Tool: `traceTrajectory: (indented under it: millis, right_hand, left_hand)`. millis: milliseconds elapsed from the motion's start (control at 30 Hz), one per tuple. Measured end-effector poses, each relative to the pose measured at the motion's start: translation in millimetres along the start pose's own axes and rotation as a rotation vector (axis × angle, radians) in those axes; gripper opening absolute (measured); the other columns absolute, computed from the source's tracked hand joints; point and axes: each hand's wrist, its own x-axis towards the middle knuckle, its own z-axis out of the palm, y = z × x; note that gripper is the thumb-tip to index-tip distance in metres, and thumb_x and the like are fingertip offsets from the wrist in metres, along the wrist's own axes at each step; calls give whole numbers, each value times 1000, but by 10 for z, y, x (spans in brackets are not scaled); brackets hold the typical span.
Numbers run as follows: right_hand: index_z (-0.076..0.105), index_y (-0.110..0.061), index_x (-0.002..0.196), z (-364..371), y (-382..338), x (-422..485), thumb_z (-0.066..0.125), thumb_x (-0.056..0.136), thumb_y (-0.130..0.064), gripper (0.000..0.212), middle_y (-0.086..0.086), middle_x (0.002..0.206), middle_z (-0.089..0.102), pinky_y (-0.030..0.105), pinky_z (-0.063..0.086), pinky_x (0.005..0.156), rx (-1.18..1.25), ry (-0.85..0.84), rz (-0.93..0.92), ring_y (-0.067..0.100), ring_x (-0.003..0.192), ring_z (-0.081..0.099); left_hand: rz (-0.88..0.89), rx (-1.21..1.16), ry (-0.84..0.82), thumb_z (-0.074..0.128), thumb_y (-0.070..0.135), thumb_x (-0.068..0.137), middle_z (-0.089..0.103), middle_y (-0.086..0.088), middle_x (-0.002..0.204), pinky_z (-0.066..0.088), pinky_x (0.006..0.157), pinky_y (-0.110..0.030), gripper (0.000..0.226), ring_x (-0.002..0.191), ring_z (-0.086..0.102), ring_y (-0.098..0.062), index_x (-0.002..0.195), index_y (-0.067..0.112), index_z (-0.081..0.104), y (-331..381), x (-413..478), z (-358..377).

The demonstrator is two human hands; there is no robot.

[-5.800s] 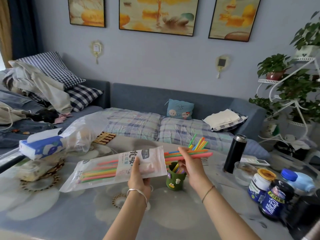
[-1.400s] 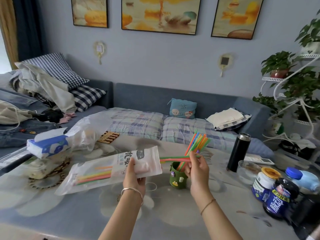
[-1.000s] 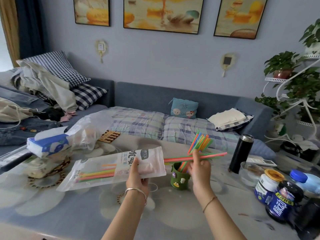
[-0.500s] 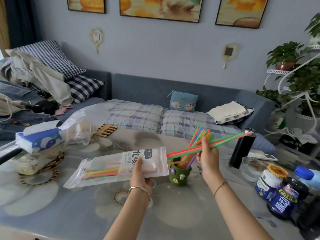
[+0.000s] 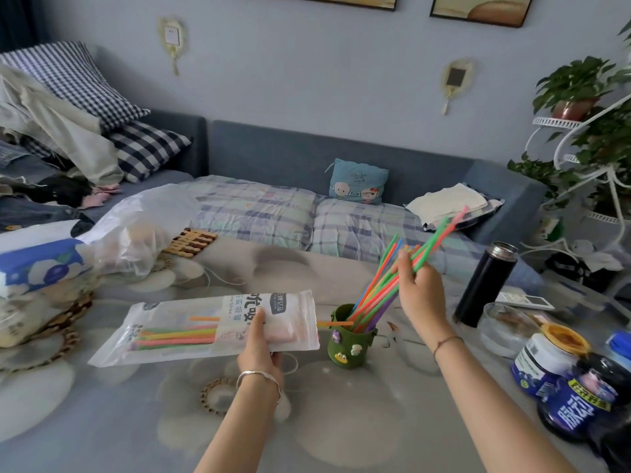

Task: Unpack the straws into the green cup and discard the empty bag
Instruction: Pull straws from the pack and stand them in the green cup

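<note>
Grey table (image 5: 341, 421) before blue sofa. Our right hand (image 5: 418, 285) gripped straws (image 5: 382, 291), long axis tilted toward 1 o'clock, lower ends in green cup (image 5: 348, 343) at 7 o'clock. Left hand (image 5: 259, 346) pinched bag (image 5: 191, 332), remaining straws lying crosswise.

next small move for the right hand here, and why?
Probably lower the bunch and let go. The right hand grips a few straws whose lower ends already point into the green cup, among those standing there. The bag in the left hand still holds several straws, and one orange straw pokes from its mouth, so another pull comes after.
</note>
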Motion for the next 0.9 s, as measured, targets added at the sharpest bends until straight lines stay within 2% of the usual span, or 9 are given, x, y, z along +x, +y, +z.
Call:
traceTrajectory:
  millis: [100,200,333,433,533,600,700,800,900]
  right_hand:
    - [38,-13,48,187,158,-18,44,93,-45,55,2,44,41,31,31,47,-139,-126,25,23,43,44]
    - [37,-17,49,324,256,-48,52,89,-47,52,0,46,42,29,30,48,-273,-208,77,21,46,44]
    - [34,-18,49,433,326,-90,58,85,-47,53,-2,45,39,26,24,42,-322,-237,77,15,42,39]
    - [40,-17,51,494,372,-94,61,81,-51,50,-2,47,42,26,28,43,-311,-261,86,19,46,45]
    - [50,-16,71,477,345,-118,64,76,-55,42,-4,51,48,27,32,47,-225,-130,63,18,50,49]
    - [46,-17,83,426,289,-186,69,76,-49,40,-3,56,57,29,37,48,-123,-29,64,18,54,55]
    - [36,-15,87,369,212,-397,74,75,-37,46,-1,65,66,34,46,54,-20,66,100,23,62,62]
    - [39,-11,85,384,121,-622,70,80,-33,38,-9,65,60,37,48,58,68,123,141,23,63,63]
    - [49,-17,79,448,41,-798,58,88,-38,24,-4,60,60,40,49,56,174,88,181,21,59,63]
  left_hand:
    - [7,33,2,70,27,81,65,6,88,51,72,-27,14,77,61,-10,85,23,58,-69,91,10]
    - [3,67,-15,71,30,79,67,5,91,50,83,-33,18,78,62,-11,92,22,62,-132,190,18]
    - [-1,99,-20,69,31,80,67,4,84,42,62,-31,13,69,58,-15,87,22,62,-222,241,14]
    - [2,93,-37,69,31,80,69,6,76,39,59,-29,13,66,57,-13,88,22,63,-241,272,22]
    - [31,80,-90,69,30,81,72,13,65,41,61,-28,12,61,60,-9,89,23,65,-216,267,42]
    - [65,69,-114,68,28,82,75,12,80,48,69,-30,14,69,65,-7,95,23,65,-183,254,48]
    - [97,32,-117,68,24,83,70,2,114,50,95,-37,32,99,66,-13,114,20,62,-122,218,66]
    - [110,15,-123,67,23,84,67,-1,122,47,102,-40,32,106,64,-15,115,19,61,-87,184,72]
    - [119,4,-149,66,23,85,65,-2,126,46,102,-42,35,109,64,-16,119,19,59,-73,161,52]
